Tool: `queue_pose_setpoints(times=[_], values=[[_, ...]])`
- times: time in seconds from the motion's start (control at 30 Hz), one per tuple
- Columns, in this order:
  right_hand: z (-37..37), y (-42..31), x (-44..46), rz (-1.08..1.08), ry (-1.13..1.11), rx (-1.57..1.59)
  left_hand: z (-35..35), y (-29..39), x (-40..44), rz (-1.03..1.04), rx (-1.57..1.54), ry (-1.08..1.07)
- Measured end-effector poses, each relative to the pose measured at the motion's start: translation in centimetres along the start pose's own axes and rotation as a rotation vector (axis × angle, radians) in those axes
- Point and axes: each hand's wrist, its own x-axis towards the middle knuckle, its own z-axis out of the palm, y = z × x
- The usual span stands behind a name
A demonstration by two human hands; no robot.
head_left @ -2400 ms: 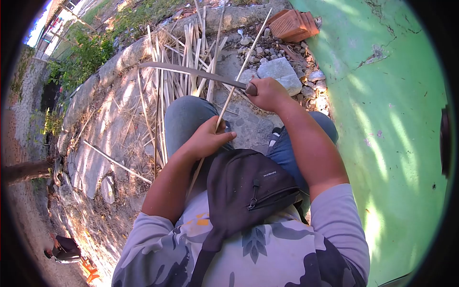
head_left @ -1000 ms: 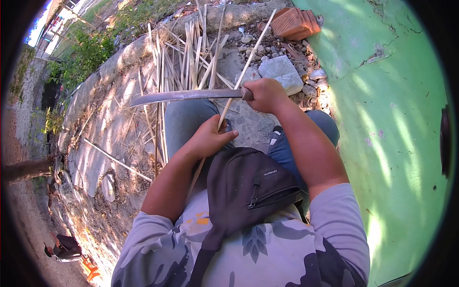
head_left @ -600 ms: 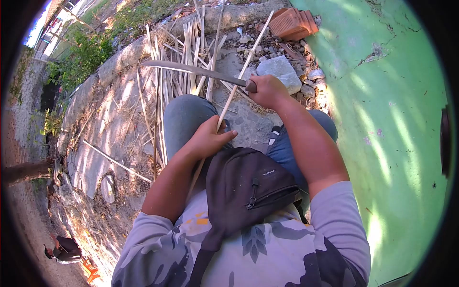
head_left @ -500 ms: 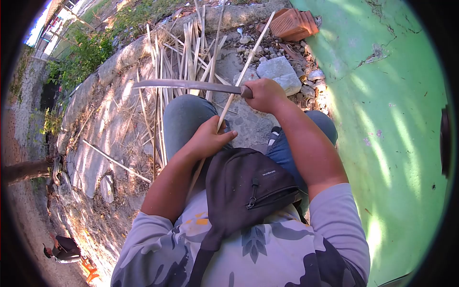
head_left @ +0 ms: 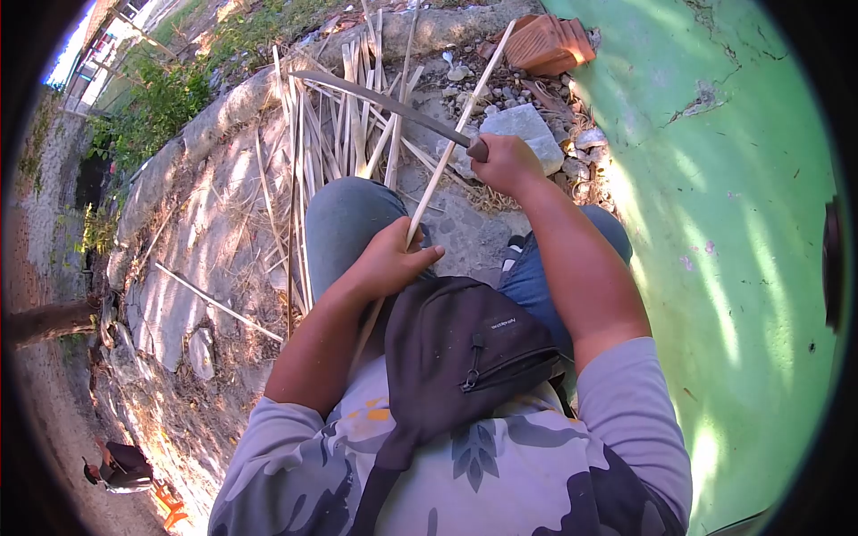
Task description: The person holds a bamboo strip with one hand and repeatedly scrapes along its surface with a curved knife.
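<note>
My right hand (head_left: 509, 166) is wrapped round the dark handle of a machete (head_left: 384, 104). The long, slightly curved blade points up and left, and its handle end lies across a pale bamboo strip (head_left: 453, 138). Whether the blade touches the strip I cannot tell. My left hand (head_left: 393, 256) grips that strip lower down, beside my left knee. The strip runs from under my left forearm up to the roof tiles at the far end. A pile of split bamboo strips (head_left: 353, 134) lies on the ground behind the blade.
A pale stone block (head_left: 525, 136) and orange roof tiles (head_left: 550, 45) lie beyond my right hand. The green wall (head_left: 715, 223) stands at right. A black bag (head_left: 469, 339) rests on my lap. A loose strip (head_left: 219, 302) lies left; a person (head_left: 123, 466) is far lower left.
My right hand has moved slightly right and forward along the strip, and the machete's tip has swung upward and away. My left hand stays in place on the strip.
</note>
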Motion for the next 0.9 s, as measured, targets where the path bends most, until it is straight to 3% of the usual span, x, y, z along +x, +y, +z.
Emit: queue_pose_setpoints(times=[0.2, 0.3, 0.5, 0.6, 0.8, 0.9], values=[[0.2, -1.5, -0.9, -0.286, -0.047, -0.017, -0.2, 0.1, -0.2, -0.003, -0.014, 0.005], [-0.2, -1.6, -1.0, -0.300, -0.041, -0.084, -0.1, -0.1, -0.1, 0.003, -0.013, -0.010], [1.6, -0.2, -0.1, -0.060, 0.065, -0.022, -0.2, 0.1, 0.0, 0.000, 0.037, -0.007], [0.9, 0.3, -0.1, 0.000, 0.003, 0.068, -0.2, -0.1, -0.3, 0.007, 0.034, -0.013], [0.5, -0.7, -0.7, -0.209, 0.033, 0.042, -0.1, 0.0, 0.0, -0.009, 0.007, -0.001], [-0.3, -2.0, -1.1, -0.297, -0.062, -0.022, -0.1, -0.1, 0.0, -0.018, -0.005, -0.006]])
